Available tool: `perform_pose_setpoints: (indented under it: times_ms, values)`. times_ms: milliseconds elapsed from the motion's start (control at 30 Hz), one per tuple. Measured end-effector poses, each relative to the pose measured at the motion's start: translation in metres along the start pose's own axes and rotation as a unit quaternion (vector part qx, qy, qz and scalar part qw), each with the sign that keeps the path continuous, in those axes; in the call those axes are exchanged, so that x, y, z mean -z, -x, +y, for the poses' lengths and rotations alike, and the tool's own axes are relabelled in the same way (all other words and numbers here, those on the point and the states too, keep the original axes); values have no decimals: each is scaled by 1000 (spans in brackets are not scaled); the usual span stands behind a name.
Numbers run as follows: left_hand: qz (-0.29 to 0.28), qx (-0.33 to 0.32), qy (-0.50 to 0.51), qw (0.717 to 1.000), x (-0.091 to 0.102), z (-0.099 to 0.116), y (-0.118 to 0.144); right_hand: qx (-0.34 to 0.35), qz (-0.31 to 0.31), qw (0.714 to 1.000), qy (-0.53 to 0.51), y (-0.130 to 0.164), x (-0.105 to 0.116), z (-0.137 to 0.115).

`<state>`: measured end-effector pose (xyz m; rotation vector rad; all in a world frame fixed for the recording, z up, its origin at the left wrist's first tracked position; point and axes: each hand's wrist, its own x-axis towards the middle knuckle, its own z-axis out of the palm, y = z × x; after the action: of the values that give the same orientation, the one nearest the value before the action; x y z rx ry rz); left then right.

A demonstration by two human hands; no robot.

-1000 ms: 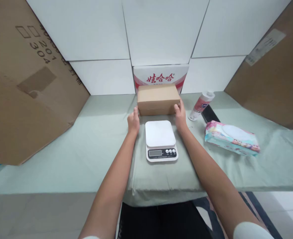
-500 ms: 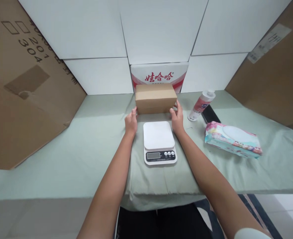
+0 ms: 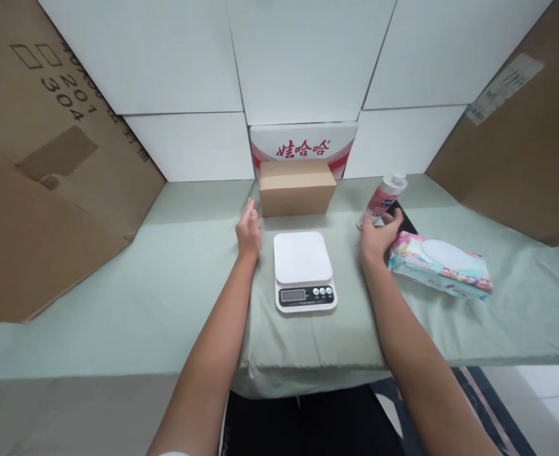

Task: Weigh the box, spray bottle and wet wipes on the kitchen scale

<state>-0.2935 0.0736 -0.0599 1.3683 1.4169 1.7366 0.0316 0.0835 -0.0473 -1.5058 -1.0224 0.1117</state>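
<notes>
My left hand [image 3: 248, 233] rests on the cloth just left of a small brown cardboard box [image 3: 295, 201], its fingers stretched out and holding nothing. At the lower part of a white bottle with a pink label [image 3: 381, 201] is my right hand [image 3: 378, 239], thumb and fingers apart; whether they touch the bottle I cannot tell. Between my forearms sits a white kitchen scale [image 3: 304, 259] with its pan bare and its display blank. The closed box stands behind the scale.
Right of my right hand lie a dark flat object [image 3: 405, 220], partly covered, and a pastel tissue pack [image 3: 443, 265]. A white-and-red carton [image 3: 302, 138] stands behind the brown box. Large cardboard sheets [image 3: 70, 209] flank the green cloth [image 3: 175, 304], with white panels at the back.
My right hand has left the brown box and moved right to the bottle. My left hand has come slightly away from the box, which stays in place.
</notes>
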Motion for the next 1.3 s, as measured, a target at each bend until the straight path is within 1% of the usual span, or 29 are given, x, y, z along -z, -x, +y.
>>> perform_pose_setpoints:
  times_ms: [67,100,133,200,267,300,367,433,500,567,633,700,767,933,1000,1100,1167,1200,1300]
  values:
    - [1,3,4,1000,0,1,0,-74,23,997,-10,0,-9,5]
    - [1,3,5,1000,0,1,0,-86,20,996,-16,1,-12,3]
    - [1,2,8,1000,0,1,0,-74,9,997,-25,2,-13,0]
    - [4,2,11,1000,-1,0,0,-19,-37,997,-57,5,-12,-12]
    - [7,0,12,1000,-1,-1,-1,51,-126,984,-114,13,-7,-28]
    - [8,1,13,1000,-1,-1,-1,78,-180,970,-143,18,-4,-36]
    - [6,4,14,1000,-1,-1,-1,112,-290,931,-191,33,0,-52]
    - [2,9,14,1000,-1,0,-2,142,-386,888,-205,48,5,-65]
    - [3,9,10,1000,-1,1,-2,176,-453,852,-195,62,8,-75]
    - [6,5,9,1000,-1,2,-1,191,-487,831,-191,70,11,-82]
    - [7,4,10,1000,-1,2,-1,174,-501,825,-198,73,12,-85]
    - [6,7,7,1000,0,3,-2,149,-508,825,-196,72,12,-85]
    - [6,9,1,1000,-1,3,-2,140,-513,827,-182,69,12,-83]
    - [6,18,11,1000,-1,5,-2,174,-524,822,-141,60,12,-78]
    - [5,23,18,1000,-1,6,-1,167,-515,823,-174,53,13,-75]
    - [7,27,25,999,0,7,-1,126,-456,839,-267,42,15,-70]
    - [10,26,31,999,0,8,-1,104,-427,848,-296,39,16,-69]
    - [11,27,34,999,0,8,-1,97,-427,848,-298,39,16,-70]
    - [10,27,32,999,-1,7,-1,88,-465,835,-280,49,15,-74]
